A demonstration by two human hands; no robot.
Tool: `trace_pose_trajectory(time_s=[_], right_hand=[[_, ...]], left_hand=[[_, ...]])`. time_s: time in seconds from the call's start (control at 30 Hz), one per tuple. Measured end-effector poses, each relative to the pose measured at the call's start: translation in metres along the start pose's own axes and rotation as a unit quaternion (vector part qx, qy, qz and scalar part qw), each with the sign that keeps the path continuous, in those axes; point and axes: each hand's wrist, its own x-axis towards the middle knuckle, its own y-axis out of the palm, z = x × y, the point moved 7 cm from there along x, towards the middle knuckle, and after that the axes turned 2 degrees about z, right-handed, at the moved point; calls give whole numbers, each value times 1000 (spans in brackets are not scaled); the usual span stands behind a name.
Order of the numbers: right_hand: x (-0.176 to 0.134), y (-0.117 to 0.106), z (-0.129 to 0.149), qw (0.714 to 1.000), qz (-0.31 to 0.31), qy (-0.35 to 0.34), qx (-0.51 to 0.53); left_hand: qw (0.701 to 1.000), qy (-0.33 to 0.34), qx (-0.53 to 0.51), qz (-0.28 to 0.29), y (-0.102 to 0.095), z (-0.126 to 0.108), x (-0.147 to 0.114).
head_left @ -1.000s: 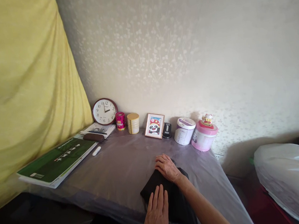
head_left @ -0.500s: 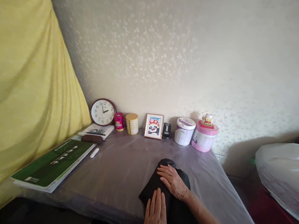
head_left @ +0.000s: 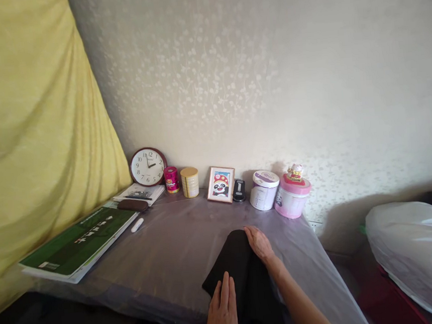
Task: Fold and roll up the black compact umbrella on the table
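A black cloth (head_left: 234,258), perhaps a folded garment, lies on the near right part of the table. Flat on its near left side rests my left hand (head_left: 221,307), fingers stretched out and close together. My right hand (head_left: 260,246) is at the cloth's far right edge, with its fingers bent over that edge; the thumb is hidden. A lengthwise fold runs down the cloth between the two hands, and its near end lies low in the view.
A plastic cover lies over the table (head_left: 178,246). A green book (head_left: 82,239), glasses case (head_left: 132,205) and white stick-like object (head_left: 137,225) are left. Along the wall stand a clock (head_left: 148,167), tins, a panda picture (head_left: 221,184) and tubs. A plastic bag (head_left: 416,245) bulges at right.
My right hand has slid from the top of the cloth to its far right edge. The flap sticking out there no longer shows, and the cloth looks smoother. My left hand stays put.
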Motion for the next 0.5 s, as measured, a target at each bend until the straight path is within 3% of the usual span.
trace_pose_trajectory(time_s=[0.13,0.23,0.4,0.5], right_hand=[[-41,-26,-43,992,-58,109,-32],[-75,-28,-63,989,-38,137,-51],[-99,-22,-65,988,1,150,-29],[-97,-23,-62,978,10,210,14]], left_hand=[[999,-4,-49,-17,-11,-3,-6],[995,12,-87,-36,-16,-4,-11],[988,-15,-142,-55,-20,2,-12],[983,-26,-172,-61,-24,3,-13]])
